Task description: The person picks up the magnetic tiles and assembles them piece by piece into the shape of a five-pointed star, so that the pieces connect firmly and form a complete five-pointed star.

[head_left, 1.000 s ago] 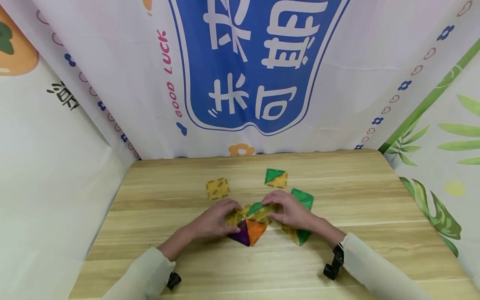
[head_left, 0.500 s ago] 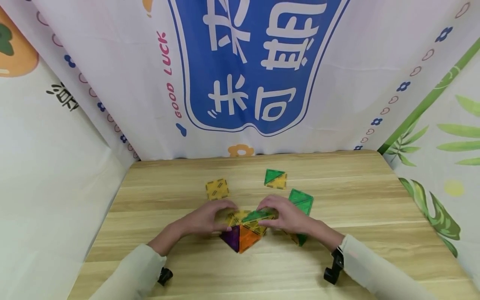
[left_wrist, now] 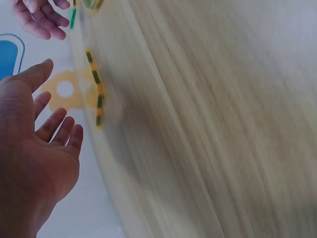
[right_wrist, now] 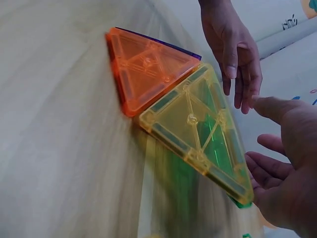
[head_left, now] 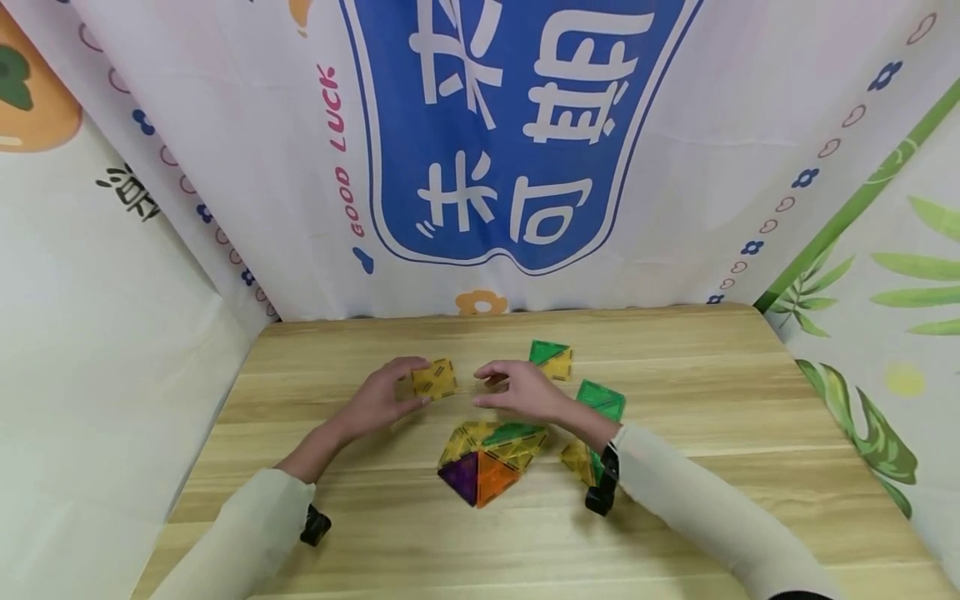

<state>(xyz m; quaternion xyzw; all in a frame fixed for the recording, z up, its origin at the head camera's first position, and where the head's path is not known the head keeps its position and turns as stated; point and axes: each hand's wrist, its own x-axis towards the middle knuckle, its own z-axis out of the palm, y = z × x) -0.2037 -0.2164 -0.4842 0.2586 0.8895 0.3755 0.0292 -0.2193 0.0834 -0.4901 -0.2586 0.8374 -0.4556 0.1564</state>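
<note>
A low joined shape of triangular magnetic tiles stands on the table, its purple tile (head_left: 460,477) and orange tile (head_left: 495,477) in front, with yellow and green ones behind. Beyond it lies a yellow square (head_left: 435,380) made of two triangles; the left wrist view catches its edge, slightly bent. My left hand (head_left: 384,398) reaches to the left side of this square, thumb and fingers spread; contact is hard to tell from above, but the left wrist view shows a gap. To the square's right, my right hand (head_left: 525,390) hovers with relaxed fingers and holds nothing.
A green-and-yellow square (head_left: 552,358) lies behind my right hand. Green tiles (head_left: 602,402) and a yellow triangle (head_left: 577,461) lie to the right, partly covered by my right forearm. A printed cloth (head_left: 480,283) hangs along the wooden table's (head_left: 675,350) back edge.
Both hands have let go of the joined shape and moved away from me, to either side of the yellow square. The joined shape had shifted slightly left and towards me before that.
</note>
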